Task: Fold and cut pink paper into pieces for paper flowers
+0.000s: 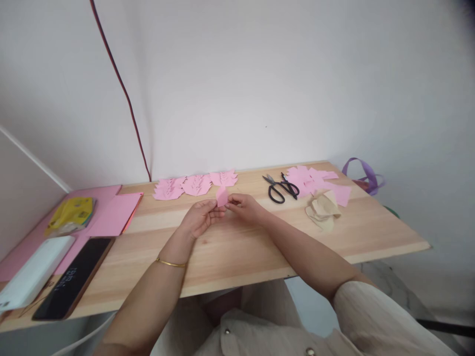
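Note:
A small piece of pink paper (221, 196) stands upright between my two hands, just above the wooden table. My left hand (203, 216) pinches its left lower edge between thumb and fingers. At the paper's right side, my right hand (243, 207) has its thumb and forefinger closed on the edge. Behind them, along the wall, lie several cut pink paper shapes (197, 184) with jagged, leaf-like edges. To the right of my hands rest black-handled scissors (276, 190), their blades pointing to the far left.
Pink paper scraps (308, 180) and a crumpled beige piece (322, 210) lie right of the scissors. On the left are pink sheets (107, 217), a yellow packet (72, 215), a white power bank-like box (37, 272) and a phone (74, 279). A purple ribbon (363, 170) loops beyond the table's right edge.

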### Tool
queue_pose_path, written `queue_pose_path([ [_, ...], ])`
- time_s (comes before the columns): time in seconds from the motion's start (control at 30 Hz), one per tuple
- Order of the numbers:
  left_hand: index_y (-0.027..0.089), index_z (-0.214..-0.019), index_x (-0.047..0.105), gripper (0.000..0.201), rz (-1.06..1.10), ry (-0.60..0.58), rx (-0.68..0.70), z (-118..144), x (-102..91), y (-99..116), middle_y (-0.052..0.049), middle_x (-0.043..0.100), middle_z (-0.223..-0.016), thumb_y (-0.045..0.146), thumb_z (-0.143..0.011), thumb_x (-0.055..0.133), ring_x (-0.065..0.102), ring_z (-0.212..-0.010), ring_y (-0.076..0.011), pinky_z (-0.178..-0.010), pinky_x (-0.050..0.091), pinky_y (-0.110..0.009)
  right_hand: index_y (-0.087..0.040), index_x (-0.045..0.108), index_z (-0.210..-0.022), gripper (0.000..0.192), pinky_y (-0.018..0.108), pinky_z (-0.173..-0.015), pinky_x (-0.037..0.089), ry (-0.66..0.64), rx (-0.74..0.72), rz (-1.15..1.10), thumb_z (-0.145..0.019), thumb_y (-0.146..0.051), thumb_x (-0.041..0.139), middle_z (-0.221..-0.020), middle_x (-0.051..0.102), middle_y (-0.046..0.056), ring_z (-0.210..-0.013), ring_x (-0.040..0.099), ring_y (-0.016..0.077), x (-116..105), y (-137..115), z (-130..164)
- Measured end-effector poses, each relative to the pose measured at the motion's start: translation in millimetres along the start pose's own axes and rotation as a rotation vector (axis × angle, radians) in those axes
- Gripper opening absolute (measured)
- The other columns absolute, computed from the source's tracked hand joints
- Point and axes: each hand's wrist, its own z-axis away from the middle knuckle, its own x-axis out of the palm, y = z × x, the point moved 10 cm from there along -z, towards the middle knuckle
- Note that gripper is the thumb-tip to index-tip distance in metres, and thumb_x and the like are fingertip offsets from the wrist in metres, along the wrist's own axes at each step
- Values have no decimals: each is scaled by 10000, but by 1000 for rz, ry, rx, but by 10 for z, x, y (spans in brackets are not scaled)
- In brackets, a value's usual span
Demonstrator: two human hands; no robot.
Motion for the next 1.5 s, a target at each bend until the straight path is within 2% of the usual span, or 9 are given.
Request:
queue_pose_path([
  [0.33, 103, -833, 668, 233, -190, 41, 144, -23, 9, 55, -58, 686, -744, 212, -638, 734, 615, -624, -122, -653, 492, -253, -166, 669, -843, 160, 231, -680, 415, 57, -55, 79, -793, -206, 522, -818, 669, 30, -723, 566, 121, -31, -101, 13],
  [0.53, 113, -895, 686, 310, -193, 77, 216, -17, -32, 125, -66, 695, -798, 221, -611, 750, 629, -731, -159, -742, 488, -305, -165, 656, -912, 199, 256, -750, 449, 45, 36, -105, -799, -212, 499, -915, 679, 43, -806, 597, 130, -18, -56, 10],
  [0.63, 118, -876, 694, 305, -210, 113, 250, 14, -30, 195, -71, 703, -809, 219, -595, 758, 633, -777, -171, -769, 479, -304, -162, 639, -915, 206, 261, -715, 451, 62, 114, -176, -815, -283, 505, -846, 660, 33, -735, 574, 120, -43, 26, 13],
  [0.8, 119, -821, 704, 259, -233, 162, 282, 27, -68, 238, -66, 706, -829, 218, -588, 758, 620, -760, -154, -767, 463, -281, -155, 616, -886, 268, 247, -660, 438, 25, 148, -251, -763, -393, 597, -805, 629, 26, -692, 545, 113, 16, 72, 30],
  [0.97, 121, -774, 690, 221, -203, 126, 252, -9, -80, 178, -34, 679, -741, 224, -591, 758, 586, -677, -118, -703, 451, -250, -152, 610, -820, 205, 215, -556, 379, 28, 178, -213, -749, -344, 593, -690, 578, -3, -595, 487, 92, 36, 84, 43],
  [1.17, 117, -721, 667, 230, -153, 76, 121, 9, -13, 76, -8, 608, -612, 279, -593, 769, 519, -557, -90, -603, 423, -231, -145, 603, -800, 158, 212, -542, 357, 36, 131, -178, -733, -287, 581, -661, 549, -16, -567, 450, 83, -17, 0, 29],
  [1.4, 135, -616, 602, 243, -401, 123, 260, 29, -47, 195, 5, 580, -580, 345, -663, 715, 477, -528, -83, -527, 342, -201, -157, 585, -755, 222, 215, -544, 351, 44, 170, -92, -792, -365, 516, -652, 533, -13, -584, 450, 93, -29, 22, 49],
  [1.5, 139, -602, 592, 262, -460, 115, 264, 41, -28, 197, 4, 588, -581, 364, -664, 711, 472, -515, -84, -518, 339, -205, -158, 573, -727, 201, 211, -524, 333, 40, 159, -75, -783, -341, 514, -623, 504, -22, -564, 424, 89, -30, 27, 44],
])
